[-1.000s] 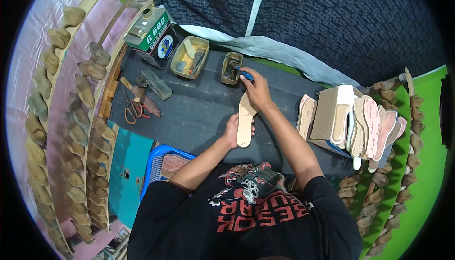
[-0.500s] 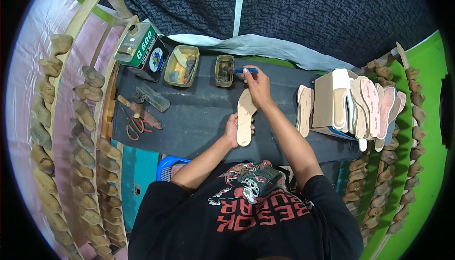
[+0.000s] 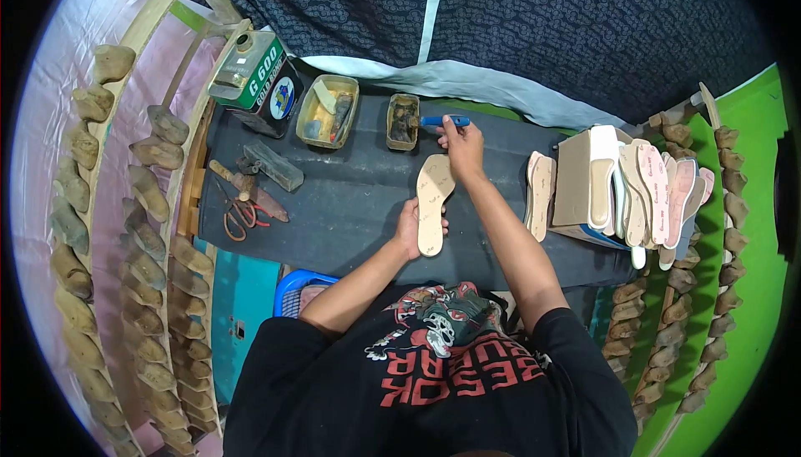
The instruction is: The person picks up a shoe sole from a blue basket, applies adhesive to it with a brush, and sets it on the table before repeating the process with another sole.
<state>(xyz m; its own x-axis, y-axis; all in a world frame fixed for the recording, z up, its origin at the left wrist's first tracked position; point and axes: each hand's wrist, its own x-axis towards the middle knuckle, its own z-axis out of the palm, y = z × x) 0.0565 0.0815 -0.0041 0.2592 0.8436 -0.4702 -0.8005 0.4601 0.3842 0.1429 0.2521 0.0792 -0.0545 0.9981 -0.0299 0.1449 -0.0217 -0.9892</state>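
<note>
A beige insole (image 3: 431, 203) lies upright along my left hand (image 3: 408, 228), whose fingers wrap around its lower edge. Its printed face is turned up. Above it, my right hand (image 3: 464, 147) grips a brush by its blue handle (image 3: 442, 121). The brush's head reaches into a small, dark-stained glue container (image 3: 402, 123), where its bristles are hard to make out. The right wrist passes close beside the insole's toe end.
Left on the dark table (image 3: 359, 198) are a glue can (image 3: 259, 82), a yellowish tub (image 3: 328, 113), a dark block (image 3: 274, 167), a hammer and scissors (image 3: 243, 222). At right, insoles (image 3: 541, 194) lie beside a box (image 3: 578, 182) with several more. Racks of wooden shoe lasts (image 3: 146, 228) flank both sides.
My right hand has shifted slightly right with the brush, whose head stays at the small container. The insole has turned a little in my left hand. The whole view has shifted slightly.
</note>
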